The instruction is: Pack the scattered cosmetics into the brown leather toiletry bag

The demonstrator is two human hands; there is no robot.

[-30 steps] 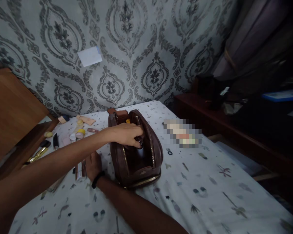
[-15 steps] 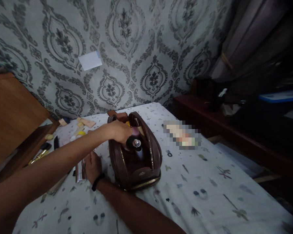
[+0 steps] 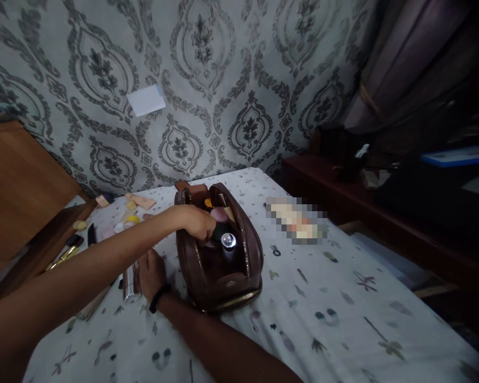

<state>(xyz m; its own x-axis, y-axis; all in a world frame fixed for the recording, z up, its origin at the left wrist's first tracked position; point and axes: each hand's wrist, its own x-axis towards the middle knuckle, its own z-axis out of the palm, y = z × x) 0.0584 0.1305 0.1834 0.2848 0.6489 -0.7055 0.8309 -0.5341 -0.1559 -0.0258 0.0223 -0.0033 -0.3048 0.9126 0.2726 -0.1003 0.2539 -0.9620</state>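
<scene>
An unzipped brown toiletry bag [image 3: 223, 284] sits on the patterned bedsheet. My left hand [image 3: 197, 222] reaches over its left side, fingers curled down inside; whatever they grip is hidden. Close to those fingers are a bottle with a shiny silver cap [image 3: 228, 242], a pink round-topped item [image 3: 219, 215] and an orange-yellow item [image 3: 209, 202]. Crossing beneath my left forearm, my right hand [image 3: 152, 271] rests on the sheet left of the bag, a black band at its wrist. It is beside a shiny silver cylinder [image 3: 131, 284]; my left forearm covers most of its fingers.
Small cosmetics lie on the far left of the bed, among them a yellow-lidded jar [image 3: 132, 218], a beige tube [image 3: 141, 201] and gold-handled items [image 3: 66, 256]. A blurred-out flat object [image 3: 297, 221] lies right of the bag. Wooden furniture [image 3: 24, 197] borders the left.
My left hand has drawn slightly left and back inside the bag, and its fingers look more curled. More of the pink and orange-yellow items shows. My right hand stays in place.
</scene>
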